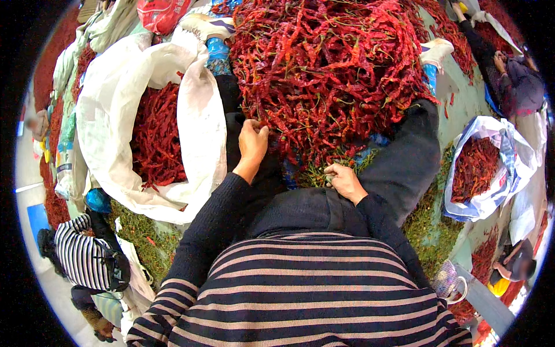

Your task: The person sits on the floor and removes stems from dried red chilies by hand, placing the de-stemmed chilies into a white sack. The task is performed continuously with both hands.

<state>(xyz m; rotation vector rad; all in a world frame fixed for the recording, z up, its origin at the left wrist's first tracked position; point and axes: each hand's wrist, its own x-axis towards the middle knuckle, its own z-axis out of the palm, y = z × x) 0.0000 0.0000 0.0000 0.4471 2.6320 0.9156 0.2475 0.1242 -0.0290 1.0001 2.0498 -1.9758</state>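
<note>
A large heap of dried red chili peppers (324,69), many with pale green stems, lies between my outstretched legs. My left hand (253,146) is closed, its fingers curled together at the heap's left edge; what is in them, if anything, is hidden. Lower and to the right, my right hand (346,181) is pinched shut above a small pile of green-brown stems (312,176) close to my lap. Whatever lies between its fingertips is too small to name. To the left stands a white woven sack (202,127), rolled open, with red chilies (156,139) inside.
On the right is another open white-and-blue sack (462,205) containing chilies. Stem litter (144,237) covers the ground on both sides of me. A person in stripes (87,251) is at lower left; another in dark clothes (523,87) sits at upper right. A mesh basket (448,280) stands at lower right.
</note>
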